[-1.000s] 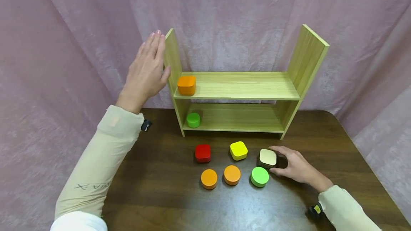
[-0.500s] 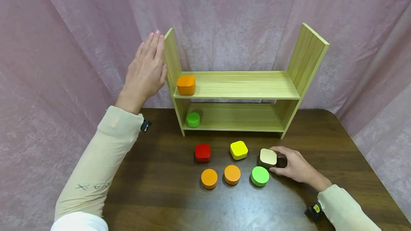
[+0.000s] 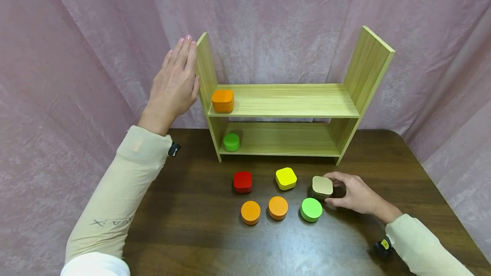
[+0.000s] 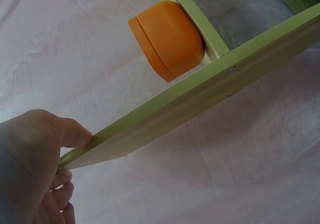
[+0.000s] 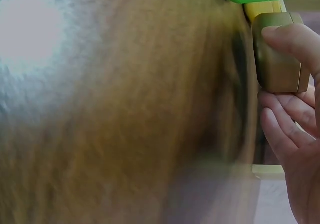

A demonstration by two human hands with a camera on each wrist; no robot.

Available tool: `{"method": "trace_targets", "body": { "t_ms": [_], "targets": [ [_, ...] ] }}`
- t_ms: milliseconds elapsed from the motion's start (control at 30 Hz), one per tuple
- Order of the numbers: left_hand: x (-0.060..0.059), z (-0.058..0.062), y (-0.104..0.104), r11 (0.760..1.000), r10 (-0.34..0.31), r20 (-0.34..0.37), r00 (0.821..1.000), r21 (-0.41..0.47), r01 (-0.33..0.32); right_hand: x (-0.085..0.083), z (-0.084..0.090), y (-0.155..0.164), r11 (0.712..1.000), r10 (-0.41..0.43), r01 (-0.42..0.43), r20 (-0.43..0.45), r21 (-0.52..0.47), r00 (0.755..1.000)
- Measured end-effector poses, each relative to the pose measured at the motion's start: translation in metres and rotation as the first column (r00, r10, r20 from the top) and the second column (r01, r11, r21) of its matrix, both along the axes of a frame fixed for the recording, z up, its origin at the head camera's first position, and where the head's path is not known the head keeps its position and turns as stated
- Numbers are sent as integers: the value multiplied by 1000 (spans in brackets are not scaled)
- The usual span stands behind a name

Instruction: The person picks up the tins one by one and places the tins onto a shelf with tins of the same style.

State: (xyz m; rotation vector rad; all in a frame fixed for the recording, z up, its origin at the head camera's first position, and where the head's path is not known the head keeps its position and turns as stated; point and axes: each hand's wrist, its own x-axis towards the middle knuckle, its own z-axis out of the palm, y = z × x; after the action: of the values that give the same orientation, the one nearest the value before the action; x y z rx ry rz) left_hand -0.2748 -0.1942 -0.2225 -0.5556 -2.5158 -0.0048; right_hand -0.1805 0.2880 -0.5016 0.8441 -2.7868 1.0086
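Observation:
My right hand [image 3: 354, 195] holds an olive-beige rounded-square box [image 3: 322, 185] between thumb and fingers, at the right end of the table group. In the right wrist view, the thumb presses one side of the olive-beige box [image 5: 280, 58], and a seam runs round it. My left hand [image 3: 172, 82] is at the left side panel of a light wooden two-tier shelf [image 3: 284, 101]. In the left wrist view, the panel [image 4: 150, 116] runs between my thumb and fingers near its end. An orange rounded-square box [image 3: 223, 101] sits on the upper board, close to that panel.
A green round box [image 3: 232, 142] stands at the lower board's left end. On the brown table [image 3: 184, 233] are a red square box [image 3: 243, 182], a yellow one [image 3: 286, 178], two orange round ones [image 3: 250, 212] and a green round one [image 3: 311, 210]. Pink curtains [image 3: 276, 24] hang behind.
My left thumb has drawn in against the shelf panel, and that hand then stays put. My right hand and the olive-beige box have shifted slightly to the right, and the box's top looks darker.

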Motion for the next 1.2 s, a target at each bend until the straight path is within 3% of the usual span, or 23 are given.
{"method": "trace_targets", "body": {
  "t_ms": [167, 933, 1200],
  "targets": [
    [-1, 0, 0, 1000, 2, 3, 1000, -1, -2, -4, 9, 0, 999, 49, -49, -36, -11, 998],
    [0, 1, 4, 1000, 18, 18, 1000, -8, -18, -30, 71, -14, 990, 130, -128, -33, 57, 991],
    [-2, 1, 6, 1000, 15, 25, 1000, 1, -15, -38, 100, -29, 982, 183, -185, 43, 41, 982]
  ]
}}
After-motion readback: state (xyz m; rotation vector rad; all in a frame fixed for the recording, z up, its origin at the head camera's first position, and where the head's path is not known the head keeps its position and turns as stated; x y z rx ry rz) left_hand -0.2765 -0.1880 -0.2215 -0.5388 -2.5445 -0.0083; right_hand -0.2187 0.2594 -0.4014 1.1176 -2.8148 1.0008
